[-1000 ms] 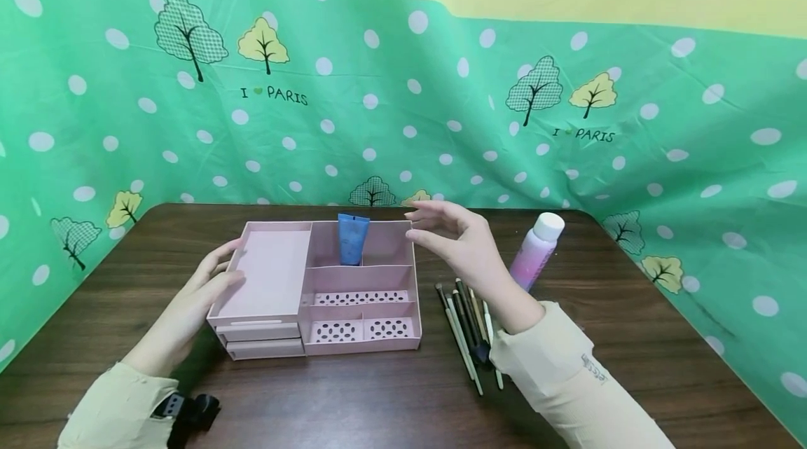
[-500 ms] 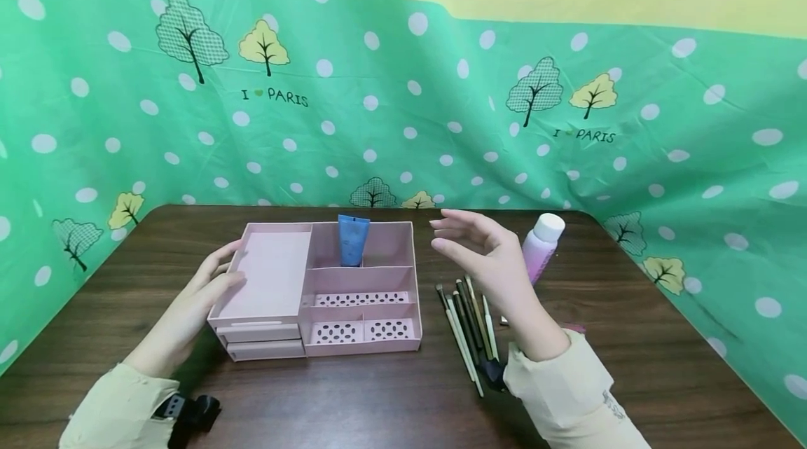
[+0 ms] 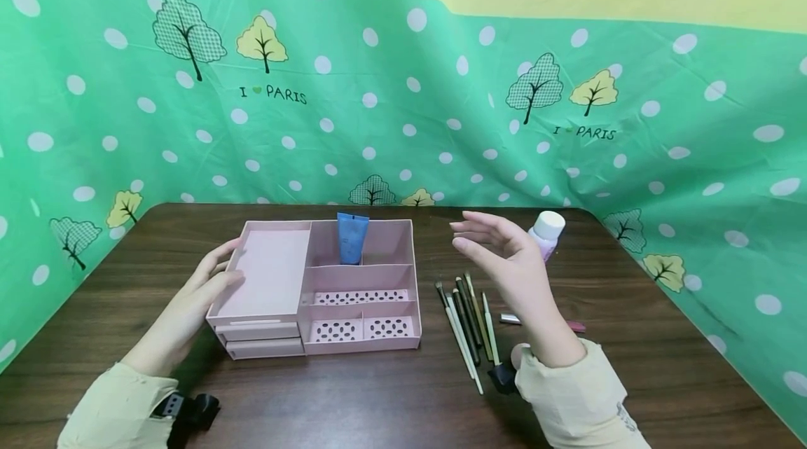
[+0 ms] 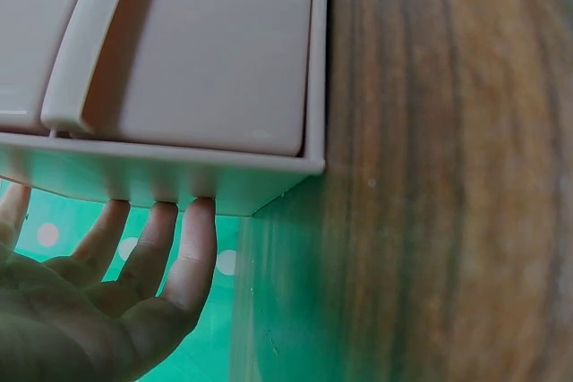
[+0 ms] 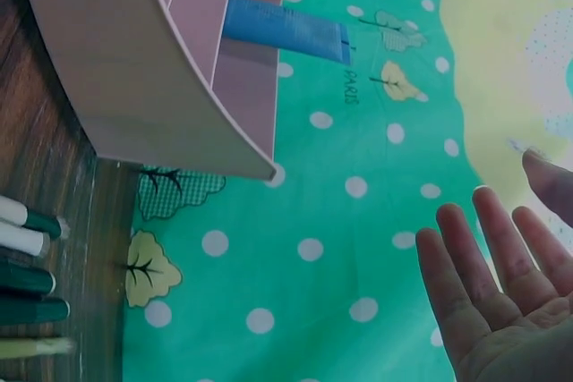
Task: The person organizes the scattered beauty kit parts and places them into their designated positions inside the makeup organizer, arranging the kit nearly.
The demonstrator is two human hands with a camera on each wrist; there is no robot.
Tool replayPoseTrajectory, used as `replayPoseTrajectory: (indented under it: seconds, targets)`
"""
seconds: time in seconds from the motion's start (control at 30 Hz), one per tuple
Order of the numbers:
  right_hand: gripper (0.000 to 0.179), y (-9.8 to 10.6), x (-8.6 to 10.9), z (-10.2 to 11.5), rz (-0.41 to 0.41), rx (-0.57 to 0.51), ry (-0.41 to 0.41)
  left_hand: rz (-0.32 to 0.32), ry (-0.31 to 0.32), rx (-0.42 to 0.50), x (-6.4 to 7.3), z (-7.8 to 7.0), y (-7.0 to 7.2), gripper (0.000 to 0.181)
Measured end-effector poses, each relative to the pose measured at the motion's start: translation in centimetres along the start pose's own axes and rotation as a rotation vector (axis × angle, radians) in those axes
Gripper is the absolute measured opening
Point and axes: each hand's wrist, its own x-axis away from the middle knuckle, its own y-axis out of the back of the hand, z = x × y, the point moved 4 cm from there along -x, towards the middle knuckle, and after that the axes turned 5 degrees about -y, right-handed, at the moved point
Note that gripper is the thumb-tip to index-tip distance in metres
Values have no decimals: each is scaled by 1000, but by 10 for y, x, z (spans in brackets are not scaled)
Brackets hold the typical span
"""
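Observation:
A pink desktop organizer (image 3: 267, 270) stands on the table, with two drawers at its front left and open compartments on its right. My left hand (image 3: 183, 312) rests against its left side, the thumb by the top edge; in the left wrist view straight fingertips (image 4: 199, 212) touch the side wall. A blue squeeze tube (image 3: 352, 239) stands upright in a back compartment, also seen poking out in the right wrist view. Right of the organizer my right hand (image 3: 513, 270) hovers with fingers extended and thumb apart, holding nothing, partly in front of a white-capped bottle (image 3: 548, 226).
Several makeup brushes (image 3: 465, 333) lie on the dark wooden table (image 3: 353, 407) right of the organizer. A slim silver-ended item (image 3: 511, 319) lies partly behind my right wrist. Green dotted cloth (image 3: 410, 106) hangs behind the table.
My right hand has moved right, away from the organizer's back right corner, and now covers much of the bottle. The left hand, organizer and blue tube stay put.

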Motion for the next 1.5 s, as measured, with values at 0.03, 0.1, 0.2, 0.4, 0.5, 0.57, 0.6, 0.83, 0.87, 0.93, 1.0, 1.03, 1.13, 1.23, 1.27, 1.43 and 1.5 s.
replayPoseTrajectory:
  seconds: [0.03, 0.1, 0.2, 0.4, 0.5, 0.57, 0.6, 0.83, 0.87, 0.93, 1.0, 1.03, 1.13, 1.23, 1.27, 1.43, 1.5]
  targets:
    - [35, 1, 0, 0, -6, 10, 1, 0, -4, 2, 0, 0, 0, 67]
    - [34, 4, 1, 0, -18, 23, 2, 1, -7, 4, 0, 0, 0, 66]
    - [32, 8, 1, -1, -34, 33, -2, 0, -11, 4, -1, 0, 0, 66]
    - [29, 20, -1, -1, -57, -5, 4, 0, -7, 5, -1, -1, 0, 67]
    - [28, 30, -3, -2, -84, -35, 4, 5, -14, 9, -1, -2, 1, 66]
    - [27, 36, -4, -4, -115, -35, -5, 7, -15, 9, -1, -2, 1, 65]
    - [26, 39, -4, -5, -132, -27, -11, 8, -15, 8, -1, -2, 1, 65]
    - [21, 53, -5, -9, -247, 0, -64, 8, -9, 4, -2, 2, 1, 67]
    - [20, 55, -5, -9, -264, -10, -70, 7, -9, 4, -2, 2, 1, 67]
    - [20, 58, -6, -10, -294, -20, -80, 9, -9, 5, -2, 2, 2, 66]
    - [19, 61, -6, -10, -325, 1, -85, 12, -12, 8, -1, 1, 2, 66]
    - [19, 63, -7, -11, -340, 5, -88, 14, -12, 8, -1, 0, 2, 65]
    - [18, 68, -8, -12, -380, 37, -89, 16, -13, 8, -1, -1, 2, 65]
    - [18, 73, -8, -14, -412, 21, -92, 14, -8, 3, -1, -1, 2, 65]
    - [17, 75, -8, -15, -420, 10, -91, 14, -5, 0, -1, -1, 2, 66]
    - [16, 81, -9, -17, -463, -6, -99, 15, -2, 0, -1, 2, 1, 67]
    - [17, 83, -9, -17, -479, 6, -104, 14, -7, 2, -1, 2, 1, 67]
